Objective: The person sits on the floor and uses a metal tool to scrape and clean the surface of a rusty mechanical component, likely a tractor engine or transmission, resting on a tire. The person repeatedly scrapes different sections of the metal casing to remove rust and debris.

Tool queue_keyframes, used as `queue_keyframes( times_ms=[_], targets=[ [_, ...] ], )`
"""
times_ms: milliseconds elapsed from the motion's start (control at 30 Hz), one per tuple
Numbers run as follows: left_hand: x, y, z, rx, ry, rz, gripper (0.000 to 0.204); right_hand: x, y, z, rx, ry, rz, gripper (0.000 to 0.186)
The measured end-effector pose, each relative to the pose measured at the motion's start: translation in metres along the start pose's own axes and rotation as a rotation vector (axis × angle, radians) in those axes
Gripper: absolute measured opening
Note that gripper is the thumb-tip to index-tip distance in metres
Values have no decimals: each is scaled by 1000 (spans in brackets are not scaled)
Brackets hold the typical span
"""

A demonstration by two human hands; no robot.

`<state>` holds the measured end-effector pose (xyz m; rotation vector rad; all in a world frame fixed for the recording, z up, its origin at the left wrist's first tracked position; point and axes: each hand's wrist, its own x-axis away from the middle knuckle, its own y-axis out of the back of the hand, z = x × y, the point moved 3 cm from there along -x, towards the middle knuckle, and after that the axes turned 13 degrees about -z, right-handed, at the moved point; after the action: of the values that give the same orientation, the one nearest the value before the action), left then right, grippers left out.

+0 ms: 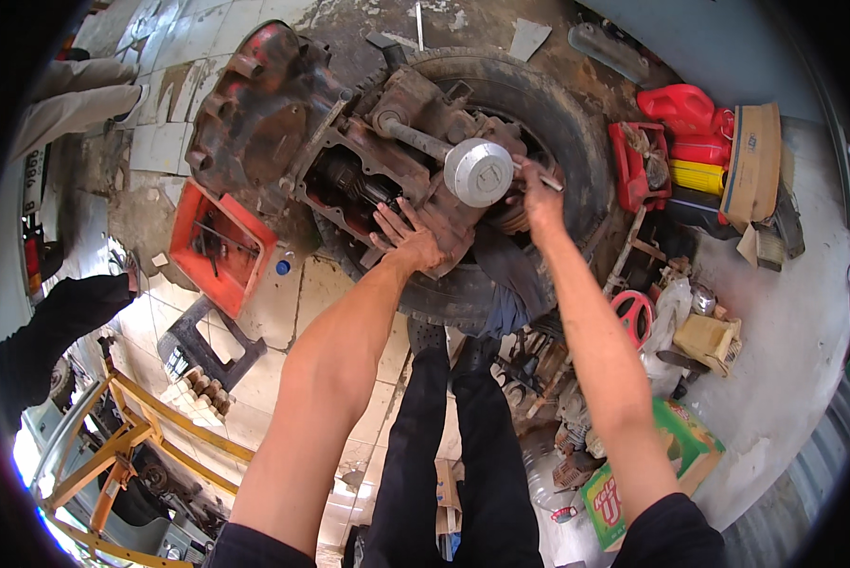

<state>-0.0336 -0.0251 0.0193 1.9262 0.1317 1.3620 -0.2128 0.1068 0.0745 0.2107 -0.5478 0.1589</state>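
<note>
A greasy gearbox housing rests on a large black tyre. Through its open rectangular top, dark gears show inside. My left hand lies on the housing just below that opening, fingers spread and nothing in them. A shaft with a round silver metal cap stands up between my hands. To the right of the cap, my right hand is closed around a thin metal rod; its kind cannot be made out. A dark rag hangs over the tyre's near side, below the right hand.
A large rusty casing sits at the far left, with a red tray of tools below it. A black stool and a yellow metal frame stand nearer. Red containers and boxes crowd the right. A person's leg shows at the left.
</note>
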Motion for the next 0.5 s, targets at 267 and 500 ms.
queue_keyframes(
  times_ms=[267, 500],
  targets=[
    [3, 1, 4, 27, 50, -29, 157, 1, 24, 31, 124, 22, 144, 37],
    [1, -1, 7, 8, 27, -51, 157, 7, 2, 41, 364, 75, 227, 35]
  ],
)
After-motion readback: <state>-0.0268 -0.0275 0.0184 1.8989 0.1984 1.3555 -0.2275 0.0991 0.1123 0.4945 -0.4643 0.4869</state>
